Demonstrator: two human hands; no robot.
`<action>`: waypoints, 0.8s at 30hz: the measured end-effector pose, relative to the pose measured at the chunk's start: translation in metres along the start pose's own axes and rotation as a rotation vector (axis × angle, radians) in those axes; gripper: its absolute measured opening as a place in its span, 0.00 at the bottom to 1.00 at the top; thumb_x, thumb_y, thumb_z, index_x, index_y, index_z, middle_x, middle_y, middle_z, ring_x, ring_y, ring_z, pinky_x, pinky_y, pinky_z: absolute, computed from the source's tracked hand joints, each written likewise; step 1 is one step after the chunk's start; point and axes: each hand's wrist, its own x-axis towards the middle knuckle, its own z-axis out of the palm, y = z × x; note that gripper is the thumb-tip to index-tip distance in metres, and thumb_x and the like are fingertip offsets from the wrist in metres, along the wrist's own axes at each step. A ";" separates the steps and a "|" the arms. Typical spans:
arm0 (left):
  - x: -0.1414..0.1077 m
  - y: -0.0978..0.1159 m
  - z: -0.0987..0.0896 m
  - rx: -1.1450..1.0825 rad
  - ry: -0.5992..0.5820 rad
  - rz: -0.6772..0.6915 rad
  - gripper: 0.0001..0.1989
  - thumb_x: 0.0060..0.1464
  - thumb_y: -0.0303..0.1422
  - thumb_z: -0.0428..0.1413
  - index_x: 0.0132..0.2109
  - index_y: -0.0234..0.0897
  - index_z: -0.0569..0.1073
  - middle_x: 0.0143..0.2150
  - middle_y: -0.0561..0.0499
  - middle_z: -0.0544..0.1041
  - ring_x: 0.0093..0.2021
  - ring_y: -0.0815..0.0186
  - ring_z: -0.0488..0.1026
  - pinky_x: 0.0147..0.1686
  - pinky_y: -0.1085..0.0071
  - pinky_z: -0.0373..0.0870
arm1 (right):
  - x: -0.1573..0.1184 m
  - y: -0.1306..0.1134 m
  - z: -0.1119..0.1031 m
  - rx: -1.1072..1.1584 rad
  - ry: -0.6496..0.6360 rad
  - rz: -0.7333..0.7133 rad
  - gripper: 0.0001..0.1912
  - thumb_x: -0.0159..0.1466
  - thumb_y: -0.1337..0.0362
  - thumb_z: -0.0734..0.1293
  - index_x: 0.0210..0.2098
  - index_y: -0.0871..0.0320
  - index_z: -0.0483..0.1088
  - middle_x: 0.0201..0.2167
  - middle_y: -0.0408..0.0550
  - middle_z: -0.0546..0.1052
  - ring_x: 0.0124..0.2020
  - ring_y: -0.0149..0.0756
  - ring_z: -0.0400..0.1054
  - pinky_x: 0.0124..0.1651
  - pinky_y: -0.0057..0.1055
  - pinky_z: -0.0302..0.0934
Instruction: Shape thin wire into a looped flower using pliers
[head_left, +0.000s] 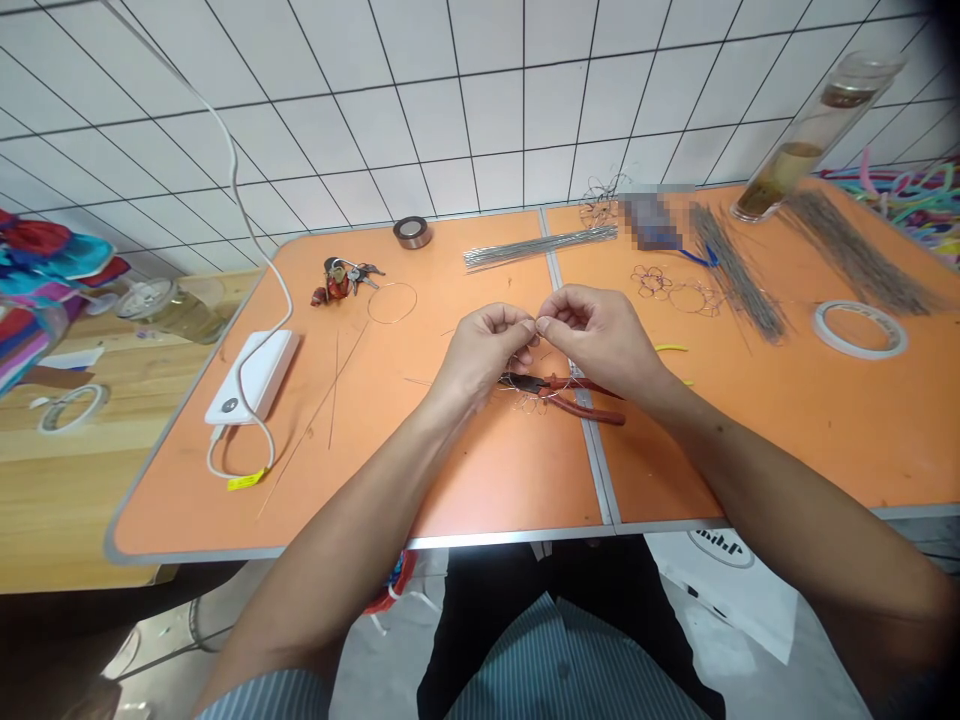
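Above the middle of the orange table, my left hand (489, 348) and my right hand (596, 330) meet at the fingertips, each closed in a pinch. A thin wire loop (568, 372) hangs just below the fingers and seems to be held between them; its ends are hidden. Under the hands lie pliers (581, 402) with red handles, their dark jaws pointing left. Some bent wire (531, 402) shows beside the jaws. Off to the left, a round wire ring (391, 303) and long straight wires (334, 395) rest on the tabletop.
A bundle of straight wires (540, 246), a tape roll (412, 232) and keys (346, 280) lie farther back. At left is a white power bank (253, 378) with a cable. To the right are darker wire bundles (739, 270), a white tape roll (859, 330) and a tall glass jar (817, 135).
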 end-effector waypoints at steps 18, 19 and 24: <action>0.001 -0.003 -0.001 0.018 0.026 0.048 0.09 0.48 0.32 0.70 0.32 0.35 0.78 0.24 0.53 0.77 0.22 0.73 0.72 0.22 0.77 0.67 | -0.002 0.005 0.001 -0.166 -0.015 -0.219 0.05 0.69 0.64 0.70 0.35 0.56 0.76 0.33 0.44 0.81 0.36 0.37 0.73 0.39 0.35 0.60; 0.001 -0.003 -0.001 0.016 0.029 0.047 0.10 0.48 0.32 0.70 0.32 0.35 0.77 0.24 0.53 0.78 0.22 0.73 0.72 0.22 0.77 0.68 | -0.003 0.006 0.001 -0.187 -0.007 -0.246 0.05 0.69 0.64 0.69 0.36 0.55 0.76 0.34 0.45 0.81 0.36 0.37 0.73 0.39 0.35 0.60; 0.002 -0.004 -0.002 0.005 0.058 0.037 0.07 0.47 0.31 0.69 0.31 0.34 0.78 0.23 0.54 0.77 0.23 0.73 0.73 0.24 0.78 0.69 | -0.006 0.007 0.005 -0.303 0.037 -0.393 0.07 0.72 0.65 0.66 0.37 0.54 0.74 0.38 0.48 0.81 0.40 0.41 0.72 0.42 0.38 0.59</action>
